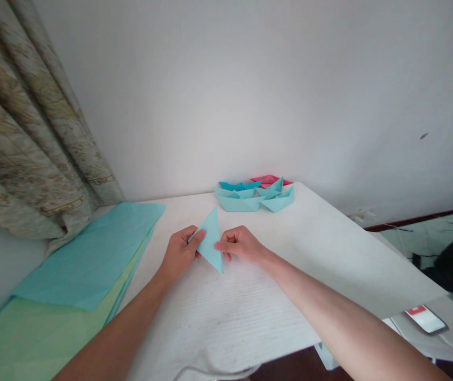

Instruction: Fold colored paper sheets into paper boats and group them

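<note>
A light turquoise folded paper triangle (210,238) is held upright just above the white table, one point up and another down. My left hand (182,247) pinches its left corner, thumb on the near face. On the opposite side, my right hand (242,244) grips the long right edge between thumb and curled fingers. Beyond the hands, several folded paper boats stand together near the wall: light turquoise boats (240,202) in front, a darker blue boat (239,186) behind them and a pink boat (270,181) at the back.
Large turquoise sheets (95,254) and green sheets (39,333) of paper lie at the left, below a patterned curtain (24,116). A white cable (218,374) crosses the table's near edge (274,355). To the lower right rests a phone (425,318) with a cord.
</note>
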Motion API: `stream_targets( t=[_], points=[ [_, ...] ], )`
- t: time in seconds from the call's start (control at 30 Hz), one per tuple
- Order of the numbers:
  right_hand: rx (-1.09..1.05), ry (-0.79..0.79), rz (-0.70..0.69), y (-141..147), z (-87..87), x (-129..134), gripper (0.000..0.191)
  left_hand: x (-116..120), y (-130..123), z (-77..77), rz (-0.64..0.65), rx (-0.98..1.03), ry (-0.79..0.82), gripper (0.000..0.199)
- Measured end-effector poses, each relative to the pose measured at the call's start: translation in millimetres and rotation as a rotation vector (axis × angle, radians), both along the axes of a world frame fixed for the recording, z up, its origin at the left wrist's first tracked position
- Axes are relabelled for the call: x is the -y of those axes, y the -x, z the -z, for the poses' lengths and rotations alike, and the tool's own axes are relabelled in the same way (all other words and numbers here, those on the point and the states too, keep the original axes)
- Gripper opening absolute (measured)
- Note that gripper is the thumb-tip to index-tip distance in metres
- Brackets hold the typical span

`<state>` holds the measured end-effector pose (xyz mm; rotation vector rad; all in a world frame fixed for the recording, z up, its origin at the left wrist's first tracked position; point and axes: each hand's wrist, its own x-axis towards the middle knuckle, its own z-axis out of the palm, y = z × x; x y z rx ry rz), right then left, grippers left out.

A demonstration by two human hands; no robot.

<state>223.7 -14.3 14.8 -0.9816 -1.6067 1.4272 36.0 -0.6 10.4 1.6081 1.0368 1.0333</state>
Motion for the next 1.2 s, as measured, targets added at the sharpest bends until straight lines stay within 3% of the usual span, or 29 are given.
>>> stream_targets(
  t=[0.43,0.57,0.7,1.0,1.2],
  points=[
    [0.063,0.023,-0.113,-2,3.8,1,0.023,-2,0,-4.7,-0.140,0.008,-0.020,0.035],
    [0.099,-0.019,0.023,2,4.3,4,0.024,-7,-1,3.2,-0.132,-0.078,-0.024,0.038],
    [0.197,-0.173,0.198,6,6.5,8,0.026,-11,-1,10.4,-0.146,-0.148,0.015,0.039],
    [0.419,-0.466,0.207,13,11.3,19,0.020,3,-15,3.0,0.179,0.240,0.243,0.075],
    [0.365,-0.496,0.209,11,0.9,22,0.021,4,-15,1.0,0.287,0.354,0.242,0.072]
  ],
)
